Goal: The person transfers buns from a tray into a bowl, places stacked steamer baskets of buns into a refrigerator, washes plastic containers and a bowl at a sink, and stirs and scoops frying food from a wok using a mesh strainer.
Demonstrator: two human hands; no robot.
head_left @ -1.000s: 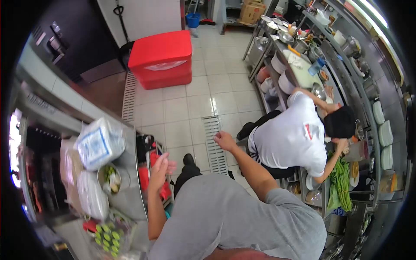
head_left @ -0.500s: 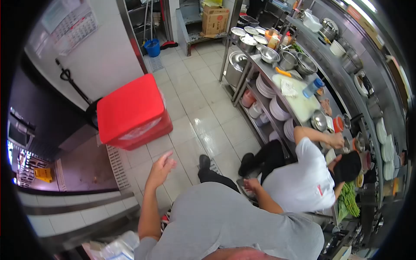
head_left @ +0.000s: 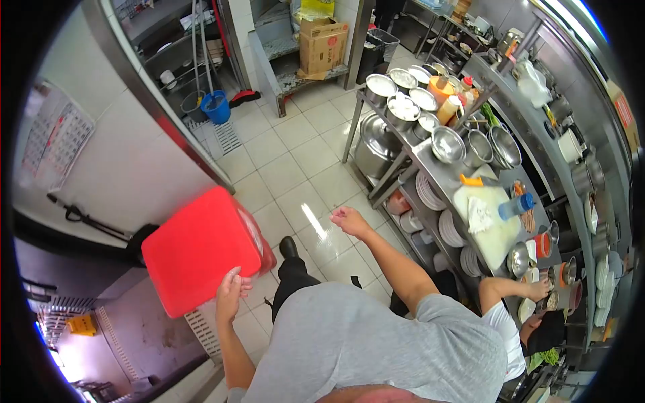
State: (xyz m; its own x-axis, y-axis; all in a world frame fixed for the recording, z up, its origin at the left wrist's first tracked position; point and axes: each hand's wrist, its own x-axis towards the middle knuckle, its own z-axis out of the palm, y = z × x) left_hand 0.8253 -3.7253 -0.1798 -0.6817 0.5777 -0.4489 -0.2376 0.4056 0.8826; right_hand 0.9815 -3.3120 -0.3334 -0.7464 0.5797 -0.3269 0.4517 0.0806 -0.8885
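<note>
My left hand (head_left: 232,293) hangs beside the near corner of a large red bin (head_left: 201,255), its loosely bent fingers apart and nothing in them. In this view the fingertips overlap the edge of the bin's flat lid. My right hand (head_left: 351,222) is out in front of me over the tiled floor (head_left: 295,195), fingers half curled and apart, with nothing visible in it. The steel prep table (head_left: 430,158) stands to its right, with stacked white plates (head_left: 451,228) on the shelf below.
At the right, a co-worker in a white shirt (head_left: 505,339) bends over the counter. The table carries steel bowls (head_left: 448,144), a cutting board (head_left: 500,242), an orange-handled knife (head_left: 472,181) and a blue-capped bottle (head_left: 516,206). Ahead are a blue bucket (head_left: 216,107) and a cardboard box (head_left: 322,47).
I have stepped forward, and the table and bucket appear nearer. My right hand has swung forward from my side; my left hand has dropped back beside the red bin.
</note>
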